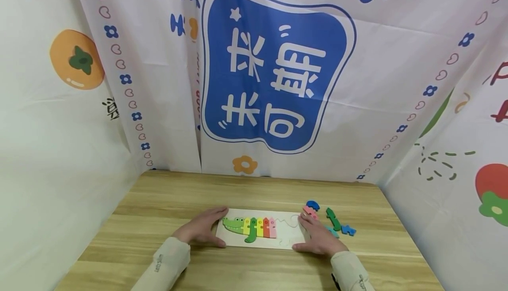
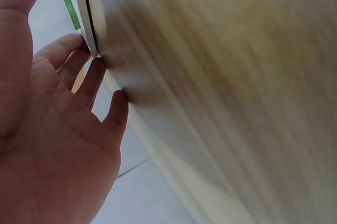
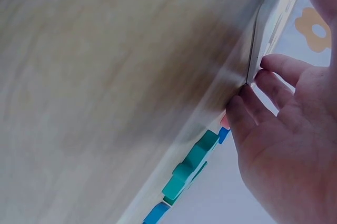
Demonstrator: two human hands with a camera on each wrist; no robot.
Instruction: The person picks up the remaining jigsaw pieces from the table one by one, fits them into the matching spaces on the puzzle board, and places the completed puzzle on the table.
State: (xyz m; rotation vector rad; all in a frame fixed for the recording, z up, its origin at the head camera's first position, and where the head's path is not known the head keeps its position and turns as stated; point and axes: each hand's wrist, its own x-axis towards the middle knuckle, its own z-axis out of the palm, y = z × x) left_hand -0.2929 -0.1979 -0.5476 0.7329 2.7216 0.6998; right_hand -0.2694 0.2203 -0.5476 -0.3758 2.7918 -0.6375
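Both hands rest flat on a wooden desk (image 1: pixel 166 207), the left hand (image 1: pixel 202 229) and right hand (image 1: pixel 317 238), fingers straight, touching opposite ends of a white rectangular crocodile puzzle board (image 1: pixel 285 238) between them. Loose coloured wooden pieces (image 1: pixel 333 219) lie just beyond the right hand.

My sleeves (image 1: pixel 166 264) pale beige. Puzzle board (image 1: pixel 285 238) white; crocodile head (image 1: pixel 233 224) green, then yellow, green, red, pink segments. Loose pieces (image 1: pixel 337 225) right of board: blue, pink, green, teal. Worktop (image 1: pixel 158 211) light wood grain. Far curtain (image 1: pixel 278 66) white, blue patch, white characters.
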